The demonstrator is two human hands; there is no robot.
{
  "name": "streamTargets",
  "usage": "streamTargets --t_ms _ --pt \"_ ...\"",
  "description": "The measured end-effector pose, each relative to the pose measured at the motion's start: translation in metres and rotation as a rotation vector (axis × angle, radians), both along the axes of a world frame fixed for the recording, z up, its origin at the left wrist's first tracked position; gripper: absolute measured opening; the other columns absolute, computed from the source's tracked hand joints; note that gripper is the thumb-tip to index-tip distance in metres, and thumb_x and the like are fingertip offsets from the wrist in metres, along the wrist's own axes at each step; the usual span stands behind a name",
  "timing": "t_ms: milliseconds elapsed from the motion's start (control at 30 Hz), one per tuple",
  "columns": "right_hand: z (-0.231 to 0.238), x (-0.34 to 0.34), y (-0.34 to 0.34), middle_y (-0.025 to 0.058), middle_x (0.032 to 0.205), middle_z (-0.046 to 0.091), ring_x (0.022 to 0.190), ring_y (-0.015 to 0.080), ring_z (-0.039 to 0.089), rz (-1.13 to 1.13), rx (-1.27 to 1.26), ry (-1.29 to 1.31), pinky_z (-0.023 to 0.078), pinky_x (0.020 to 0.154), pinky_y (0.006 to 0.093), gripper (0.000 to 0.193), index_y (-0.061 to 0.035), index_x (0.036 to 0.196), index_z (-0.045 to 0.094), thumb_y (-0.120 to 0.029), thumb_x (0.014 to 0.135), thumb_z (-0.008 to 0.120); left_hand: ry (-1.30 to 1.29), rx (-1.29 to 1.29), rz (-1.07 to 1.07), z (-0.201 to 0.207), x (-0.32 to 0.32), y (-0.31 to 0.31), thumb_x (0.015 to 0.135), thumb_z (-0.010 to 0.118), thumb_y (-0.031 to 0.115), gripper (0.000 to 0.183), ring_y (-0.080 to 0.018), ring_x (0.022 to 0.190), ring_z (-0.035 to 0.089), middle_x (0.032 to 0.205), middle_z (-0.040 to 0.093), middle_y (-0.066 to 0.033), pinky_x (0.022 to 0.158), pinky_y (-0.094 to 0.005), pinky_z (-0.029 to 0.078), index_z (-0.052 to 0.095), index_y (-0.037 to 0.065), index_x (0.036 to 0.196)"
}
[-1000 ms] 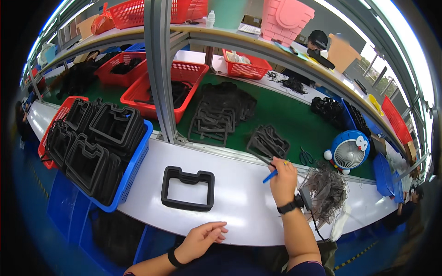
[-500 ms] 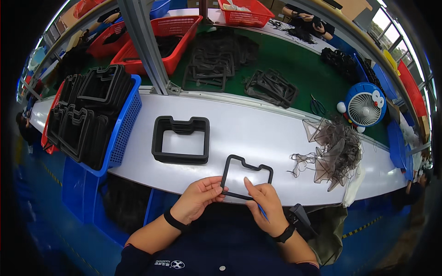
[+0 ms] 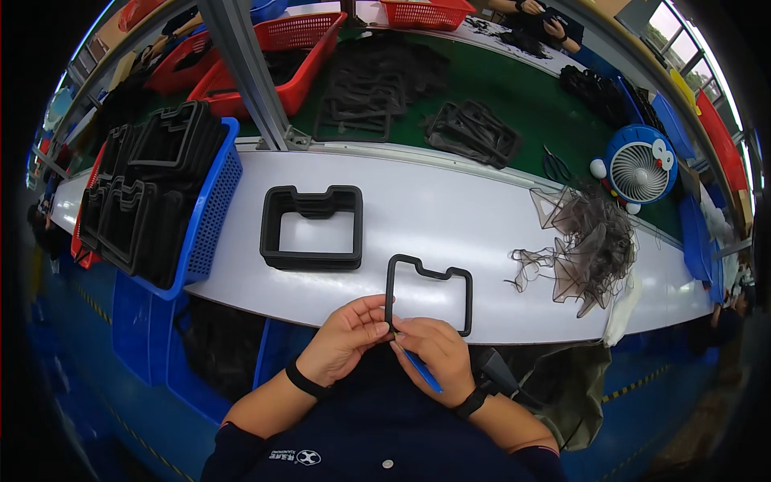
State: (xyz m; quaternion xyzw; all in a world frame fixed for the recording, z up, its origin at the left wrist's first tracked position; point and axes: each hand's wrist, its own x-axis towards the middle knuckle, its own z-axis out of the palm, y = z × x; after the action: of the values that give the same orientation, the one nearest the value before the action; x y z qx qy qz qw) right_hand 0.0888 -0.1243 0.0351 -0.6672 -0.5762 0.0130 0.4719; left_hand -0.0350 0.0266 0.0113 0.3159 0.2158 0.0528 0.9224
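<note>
A thin black rectangular frame (image 3: pixel 469 301) with a notch in its far side stands out over the white table's near edge. My left hand (image 3: pixel 341 337) pinches its near left corner between thumb and fingers. In my right hand (image 3: pixel 442 357) is a slim blue pen-like tool (image 3: pixel 424 374); its tip, hidden by the fingers, is close to that same corner. The right fingertips lie beside the left ones, at the frame. Farther off to the left, a neat stack of matching black frames (image 3: pixel 313 261) sits on the table.
At left, a blue basket (image 3: pixel 213 213) is heaped with black frames. Sheer dark scraps (image 3: pixel 598 253) lie at right, near a blue fan (image 3: pixel 642 173) and pliers-like tool (image 3: pixel 556 165). A metal post (image 3: pixel 250 76) rises behind. Across the bench are red baskets (image 3: pixel 317 64) and another person's hands (image 3: pixel 554 29).
My right hand has moved left along the frame to the near left corner, bringing the blue tool with it. The left hand keeps its hold; the view has shifted slightly.
</note>
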Motion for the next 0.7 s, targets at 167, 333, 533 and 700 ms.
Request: streamTargets --t_ms 167,333,533,700 --pt "-0.001 0.0 -0.001 0.0119 0.114 0.069 0.099 0.0284 0.068 -0.012 -0.024 -0.048 0.055 0.08 0.0361 0.023 -0.0034 0.097 0.065 -0.001 0.077 0.077 0.017 0.008 0.001 0.001 0.002 0.002 0.094 0.062 -0.003 0.043 -0.0164 0.107 0.065 0.116 0.065 -0.01 0.097 -0.031 0.053 0.05 -0.002 0.136" --pt "-0.003 0.007 -0.003 0.015 0.113 0.068 0.098 0.0315 0.067 -0.043 -0.057 -0.251 0.054 0.081 0.0381 0.021 -0.0007 0.099 0.065 -0.004 0.079 0.071 -0.001 0.053 -0.043 0.0 0.001 0.002 0.094 0.063 -0.002 0.044 -0.0147 0.104 0.065 0.113 0.065 -0.0078 0.095 -0.0305 0.054 0.051 -0.001 0.136" --pt "-0.013 0.191 -0.049 0.0149 0.091 0.066 0.086 0.0354 0.062 -0.769 -0.116 -0.439 0.05 0.075 0.043 0.011 -0.0026 0.094 0.062 0.002 0.085 0.067 0.063 0.189 -0.021 0.004 -0.026 0.01 0.093 0.063 -0.002 0.045 -0.0121 0.099 0.064 0.108 0.063 -0.0049 0.092 -0.0289 0.056 0.052 -0.002 0.137" --pt "-0.001 0.268 -0.093 0.013 0.086 0.066 0.084 0.0343 0.062 -1.018 -0.077 -0.593 0.05 0.074 0.0427 0.007 -0.0044 0.091 0.061 -0.007 0.09 0.068 0.152 0.195 -0.024 0.005 -0.037 0.013 0.094 0.059 -0.005 0.043 -0.013 0.101 0.063 0.11 0.062 -0.0064 0.093 -0.0312 0.057 0.051 -0.002 0.136"
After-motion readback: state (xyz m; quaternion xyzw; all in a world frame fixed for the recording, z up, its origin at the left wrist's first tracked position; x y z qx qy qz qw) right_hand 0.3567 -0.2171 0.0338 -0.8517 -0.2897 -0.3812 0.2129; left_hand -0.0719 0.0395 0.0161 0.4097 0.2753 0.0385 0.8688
